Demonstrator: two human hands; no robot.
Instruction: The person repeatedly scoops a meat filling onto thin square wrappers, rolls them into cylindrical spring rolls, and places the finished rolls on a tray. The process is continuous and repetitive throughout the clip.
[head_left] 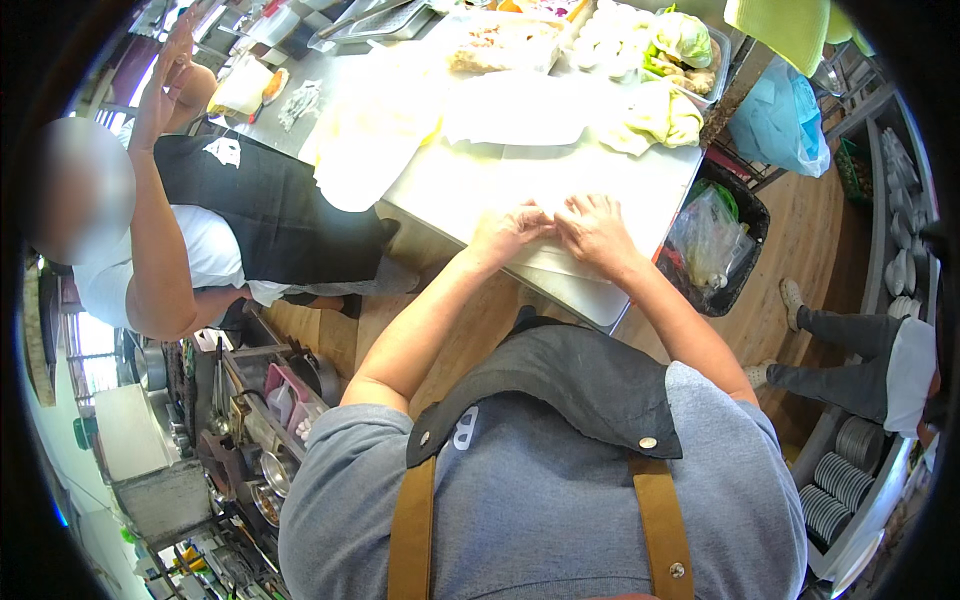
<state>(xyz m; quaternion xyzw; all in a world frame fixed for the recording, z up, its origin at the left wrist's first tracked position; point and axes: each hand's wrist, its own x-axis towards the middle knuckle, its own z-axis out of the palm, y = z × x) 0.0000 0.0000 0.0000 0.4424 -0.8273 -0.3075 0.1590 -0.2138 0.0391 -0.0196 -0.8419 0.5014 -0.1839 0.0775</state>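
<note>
My left hand (510, 230) and my right hand (595, 228) rest side by side, fingertips touching, on a pale sheet (560, 262) at the near edge of the white table (470, 180). Both hands press down with fingers curled; what lies under the fingers is hidden. Further up the table lie a white wrapper or sheet (515, 110), a yellowish cloth-like sheet (365, 135) and cabbage leaves (660, 115).
A tray of cabbage and pale vegetables (655, 45) and a packed food tray (500, 42) stand at the far side. A black bin with plastic bags (715, 240) stands right of the table. A person in a black apron (250, 210) stands left; another person's legs (840, 350) are at right. Stacked plates (835, 480) sit lower right.
</note>
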